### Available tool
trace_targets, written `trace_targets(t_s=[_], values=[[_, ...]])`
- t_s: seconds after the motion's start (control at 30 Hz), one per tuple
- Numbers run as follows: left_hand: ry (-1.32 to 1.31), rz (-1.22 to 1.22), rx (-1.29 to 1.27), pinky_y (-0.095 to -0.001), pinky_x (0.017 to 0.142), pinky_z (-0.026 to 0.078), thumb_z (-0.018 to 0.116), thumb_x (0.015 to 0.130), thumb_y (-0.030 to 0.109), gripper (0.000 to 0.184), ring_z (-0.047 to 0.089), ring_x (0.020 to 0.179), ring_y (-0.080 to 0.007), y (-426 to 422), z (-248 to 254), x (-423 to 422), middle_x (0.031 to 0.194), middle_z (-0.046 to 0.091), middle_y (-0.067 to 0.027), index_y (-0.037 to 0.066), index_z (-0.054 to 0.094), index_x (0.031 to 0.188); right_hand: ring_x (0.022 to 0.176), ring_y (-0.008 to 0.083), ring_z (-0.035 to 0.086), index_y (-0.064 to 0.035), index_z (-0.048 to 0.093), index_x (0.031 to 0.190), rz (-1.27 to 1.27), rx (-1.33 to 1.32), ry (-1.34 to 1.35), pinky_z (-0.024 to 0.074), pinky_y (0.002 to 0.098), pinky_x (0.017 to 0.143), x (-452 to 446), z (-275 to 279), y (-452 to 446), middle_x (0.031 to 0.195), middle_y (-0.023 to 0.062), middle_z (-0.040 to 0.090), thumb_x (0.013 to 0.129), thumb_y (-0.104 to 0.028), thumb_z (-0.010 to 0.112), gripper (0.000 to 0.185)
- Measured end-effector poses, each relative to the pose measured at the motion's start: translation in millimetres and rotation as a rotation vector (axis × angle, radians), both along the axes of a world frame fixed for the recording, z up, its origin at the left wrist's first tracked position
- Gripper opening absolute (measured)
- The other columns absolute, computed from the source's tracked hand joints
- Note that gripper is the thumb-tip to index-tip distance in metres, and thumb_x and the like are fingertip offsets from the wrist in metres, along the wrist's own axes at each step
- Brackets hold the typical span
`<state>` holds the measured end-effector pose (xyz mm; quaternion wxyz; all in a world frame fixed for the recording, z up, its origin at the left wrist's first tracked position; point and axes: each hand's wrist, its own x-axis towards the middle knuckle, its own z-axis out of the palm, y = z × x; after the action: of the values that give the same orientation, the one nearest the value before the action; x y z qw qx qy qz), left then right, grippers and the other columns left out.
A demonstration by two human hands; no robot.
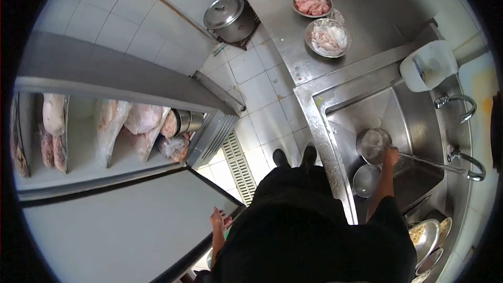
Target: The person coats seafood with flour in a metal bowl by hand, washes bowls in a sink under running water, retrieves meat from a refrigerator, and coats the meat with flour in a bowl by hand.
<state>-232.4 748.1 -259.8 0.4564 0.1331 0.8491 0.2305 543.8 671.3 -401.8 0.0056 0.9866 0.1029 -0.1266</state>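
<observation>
My right hand point(390, 155) reaches into the steel sink point(414, 99) and is closed at the near-right rim of a round metal bowl point(367, 137). Pale, whitish contents show inside that bowl. Between the lower tap point(476, 170) and this hand runs a long greyish line; whether it is a tube or water I cannot tell. A second metal bowl point(366, 181) sits beside the first. Down on the other side, my left hand point(220, 220) hangs with fingers apart, holding nothing, near the edge of an open white freezer door point(120, 230).
Wrapped meat point(144, 118) lies in the open freezer at left. On the steel counter point(277, 10) stand a bowl of pink meat point(313, 3) and a bowl of whitish food point(328, 36). A lidded pot point(230, 21) is near the wall. More bowls point(427, 236) sit lower right.
</observation>
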Motion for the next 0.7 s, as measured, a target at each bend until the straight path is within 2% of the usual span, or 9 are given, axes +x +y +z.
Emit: trace_targets(t_s=[0.07, 0.13, 0.27, 0.3, 0.4, 0.47, 0.5, 0.6, 0.7], values=[[0.015, -0.014, 0.045, -0.0348, 0.05, 0.051, 0.046, 0.089, 0.049, 0.055, 0.061, 0.06, -0.0276, 33, 20, 24, 0.089, 0.056, -0.0186, -0.004, 0.052, 0.103, 0.074, 0.0252, 0.061, -0.006, 0.063, 0.083, 0.43, 0.051, 0.047, 0.0508, 0.0359, 0.062, 15, 5, 17, 0.073, 0.0163, 0.059, 0.076, -0.019, 0.06, 0.015], [0.015, -0.142, 0.069, -0.0339, 0.051, 0.051, 0.051, 0.088, 0.043, 0.047, 0.061, 0.064, -0.0252, 77, 34, 50, 0.086, 0.057, -0.0137, -0.002, 0.053, 0.098, 0.055, 0.017, 0.052, -0.0066, 0.057, 0.072, -0.486, 1.242, 0.988, 0.0451, 0.0279, 0.047, 9, 22, 38, 0.062, 0.0058, 0.053, 0.078, -0.016, 0.058, 0.012], [-0.074, -0.333, 0.36, -0.0306, 0.057, 0.05, 0.055, 0.088, 0.033, 0.033, 0.059, 0.065, -0.0205, 189, 34, 116, 0.084, 0.055, -0.0068, 0.001, 0.055, 0.095, 0.039, 0.0125, 0.037, -0.0061, 0.055, 0.071, -0.658, 1.189, 0.881, 0.0317, 0.0236, 0.033, 0, 67, 55, 0.057, 0.0006, 0.045, 0.081, -0.014, 0.053, 0.014], [-0.107, -0.394, 0.431, -0.0291, 0.055, 0.05, 0.059, 0.085, 0.031, 0.034, 0.057, 0.062, -0.0181, 218, 52, 152, 0.08, 0.059, -0.0075, -0.002, 0.059, 0.092, 0.039, 0.0125, 0.037, -0.0057, 0.055, 0.071, -0.657, 1.189, 0.871, 0.0316, 0.0238, 0.033, 3, 67, 53, 0.056, 0.0007, 0.045, 0.081, -0.015, 0.053, 0.014], [-0.206, -0.609, 0.425, -0.0246, 0.055, 0.047, 0.058, 0.086, 0.026, 0.026, 0.057, 0.065, -0.0131, 300, 80, 246, 0.078, 0.058, -0.0053, 0.001, 0.06, 0.093, 0.04, 0.0123, 0.038, -0.0044, 0.056, 0.073, -0.672, 1.187, 0.832, 0.0311, 0.0243, 0.033, 8, 65, 41, 0.055, 0.0011, 0.044, 0.082, -0.018, 0.053, 0.016], [-0.337, -0.721, 0.492, -0.0256, 0.057, 0.048, 0.059, 0.085, 0.024, 0.026, 0.06, 0.069, -0.0159, 350, 104, 316, 0.084, 0.059, -0.0065, 0.0, 0.059, 0.097, 0.041, 0.0131, 0.041, -0.005, 0.056, 0.07, -0.5, 1.152, 1.109, 0.0332, 0.0264, 0.034, 21, 51, 22, 0.055, 0.0009, 0.045, 0.08, -0.021, 0.057, 0.019], [-0.352, -0.822, 0.507, -0.0308, 0.059, 0.05, 0.058, 0.087, 0.024, 0.024, 0.062, 0.071, -0.019, 380, 105, 346, 0.084, 0.058, -0.0069, 0.003, 0.056, 0.098, 0.041, 0.0131, 0.041, -0.005, 0.056, 0.07, -0.519, 1.148, 1.087, 0.0332, 0.0264, 0.034, 28, 40, 13, 0.055, 0.0009, 0.045, 0.08, -0.021, 0.057, 0.019], [-0.581, -0.872, 0.508, -0.0303, 0.059, 0.053, 0.057, 0.086, 0.022, 0.033, 0.062, 0.075, -0.0237, 451, 116, 445, 0.098, 0.054, -0.012, -0.002, 0.051, 0.108, 0.044, 0.0139, 0.045, -0.0051, 0.055, 0.064, -0.189, 0.636, 0.505, 0.0375, 0.0274, 0.039, 8, 113, 37, 0.056, 0.0022, 0.049, 0.076, -0.019, 0.06, 0.019], [-0.686, -0.847, 0.484, -0.033, 0.064, 0.056, 0.058, 0.085, 0.021, 0.04, 0.062, 0.077, -0.0271, 517, 96, 528, 0.106, 0.049, -0.0156, -0.005, 0.047, 0.113, 0.046, 0.0139, 0.047, -0.0056, 0.055, 0.06, -0.242, 0.653, 0.426, 0.0407, 0.0279, 0.044, -1, 160, 50, 0.056, 0.0022, 0.051, 0.073, -0.016, 0.06, 0.018]])
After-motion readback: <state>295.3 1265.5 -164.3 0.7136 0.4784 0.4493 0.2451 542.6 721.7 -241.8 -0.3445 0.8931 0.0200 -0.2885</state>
